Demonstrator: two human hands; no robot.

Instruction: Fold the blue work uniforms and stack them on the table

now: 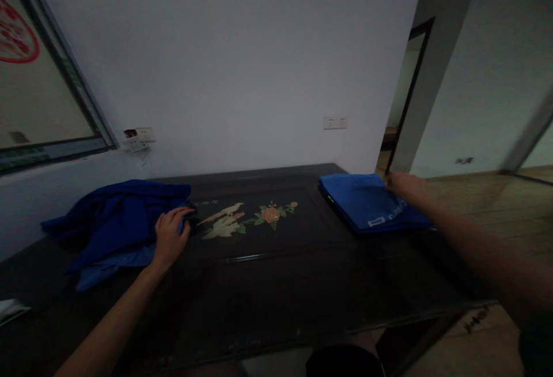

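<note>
On the left of the dark table (268, 285) lies a loose heap of blue clothing (125, 210), deep blue on top with a lighter blue piece under it. My left hand (171, 233) rests at the right edge of this heap, its fingers curled, and a bit of blue cloth shows between thumb and fingers. To the right is a flat stack of folded blue garments (354, 198) with pale lettering on the top one. At its far right corner, my right hand (404, 185) touches the cloth; its fingertips are blurred and partly hidden.
A bird-and-flower picture (242, 218) decorates the tabletop between the two piles. A white wall (259, 77) stands behind, with a socket plate (335, 122). A white object (12, 310) lies at the left edge. Tiled floor (488, 207) is beyond the table's right side.
</note>
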